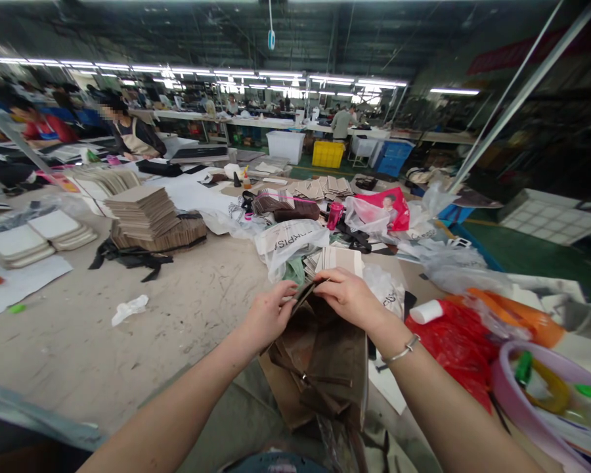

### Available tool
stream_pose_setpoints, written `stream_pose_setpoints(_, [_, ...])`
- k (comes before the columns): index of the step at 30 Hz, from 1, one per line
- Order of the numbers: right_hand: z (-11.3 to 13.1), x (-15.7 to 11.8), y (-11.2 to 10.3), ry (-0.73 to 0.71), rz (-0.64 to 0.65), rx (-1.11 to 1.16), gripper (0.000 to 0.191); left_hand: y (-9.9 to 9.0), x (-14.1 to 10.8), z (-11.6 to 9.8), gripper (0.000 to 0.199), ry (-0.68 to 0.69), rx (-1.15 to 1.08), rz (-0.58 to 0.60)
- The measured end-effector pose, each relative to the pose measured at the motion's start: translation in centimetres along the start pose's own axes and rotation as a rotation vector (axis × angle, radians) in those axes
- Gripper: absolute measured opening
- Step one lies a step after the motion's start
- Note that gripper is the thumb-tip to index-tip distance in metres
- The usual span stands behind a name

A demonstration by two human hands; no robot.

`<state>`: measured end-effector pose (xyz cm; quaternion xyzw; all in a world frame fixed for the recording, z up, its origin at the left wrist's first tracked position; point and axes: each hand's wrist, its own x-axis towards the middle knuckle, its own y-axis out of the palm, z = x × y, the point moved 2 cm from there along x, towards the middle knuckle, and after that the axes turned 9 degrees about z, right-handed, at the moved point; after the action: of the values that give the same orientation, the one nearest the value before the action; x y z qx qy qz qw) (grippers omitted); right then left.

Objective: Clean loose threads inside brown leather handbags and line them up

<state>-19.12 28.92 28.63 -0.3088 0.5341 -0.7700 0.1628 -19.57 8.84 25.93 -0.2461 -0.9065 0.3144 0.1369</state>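
My left hand (270,314) and my right hand (347,297) are close together in front of me, thumbs and fingertips pinched. Between them they grip a thin dark brown flat piece (302,299), tilted; the fingers cover parts of its edges. Just under my hands lies a pile of brown sheet-like material (337,351) with narrow strips across it, at the table's near edge. Beyond my fingertips sits a stack of pale cards (343,260), beside a white printed plastic bag (291,242).
A tall stack of brown cards (145,211) and rounded pale panels (20,238) stand left. To the right are a red plastic bag (456,345) and a purple basin (505,378) holding small items. A crumpled white scrap (129,309) lies on the tabletop. People work farther back.
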Motion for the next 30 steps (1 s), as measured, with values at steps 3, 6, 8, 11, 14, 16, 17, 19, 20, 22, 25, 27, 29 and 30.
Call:
stream_pose_setpoints(3, [0.2,0.4,-0.3,0.020,0.028,-0.006,0.018,-0.1,-0.1,0.4,0.038,-0.052,-0.045,-0.019])
stream_pose_setpoints(6, [0.6,1.1,-0.7,0.071,0.054,-0.035,0.013,-0.3,-0.1,0.3,0.023,-0.042,0.111,-0.011])
stream_pose_setpoints(8, [0.8,1.7,-0.9,0.096,0.068,-0.084,0.025,-0.4,-0.2,-0.1,0.025,-0.032,0.197,-0.006])
stream_pose_setpoints(11, [0.8,2.3,-0.9,0.056,0.117,-0.153,0.026,-0.4,-0.6,-0.8,0.029,-0.063,0.271,0.041])
stream_pose_setpoints(14, [0.5,2.7,-0.6,0.022,0.144,-0.166,0.012,-0.1,-1.4,-1.1,0.039,-0.084,0.348,0.154])
stream_pose_setpoints(16, [0.1,2.9,-0.4,0.014,0.141,-0.159,0.012,0.1,-1.9,-0.9,0.043,-0.097,0.408,0.192])
stream_pose_setpoints(17, [0.0,3.0,-0.3,0.009,0.141,-0.153,0.012,0.0,-2.1,-0.6,0.039,-0.112,0.438,0.193])
stream_pose_setpoints(19, [-0.2,3.2,-0.2,-0.004,0.153,-0.144,0.013,-0.2,-2.0,0.0,0.029,-0.156,0.499,0.188])
stream_pose_setpoints(20, [-0.2,3.3,-0.2,-0.009,0.163,-0.144,0.014,-0.5,-1.8,0.3,0.025,-0.177,0.529,0.186])
stream_pose_setpoints(22, [-0.1,3.5,-0.4,-0.007,0.187,-0.154,0.017,-1.4,-1.1,0.6,0.024,-0.212,0.583,0.189])
stream_pose_setpoints(25, [0.2,3.4,-0.7,0.028,0.215,-0.170,0.022,-3.2,0.5,0.4,0.023,-0.214,0.613,0.245])
stream_pose_setpoints(27, [0.5,3.0,-0.8,0.076,0.228,-0.170,0.023,-4.3,1.7,0.0,0.021,-0.183,0.606,0.314])
stream_pose_setpoints(29, [0.5,2.5,-0.9,0.138,0.240,-0.166,0.024,-4.8,3.0,-0.3,0.018,-0.134,0.581,0.406])
stream_pose_setpoints(30, [0.5,2.2,-0.8,0.174,0.244,-0.167,0.025,-4.9,3.6,-0.3,0.016,-0.112,0.565,0.449])
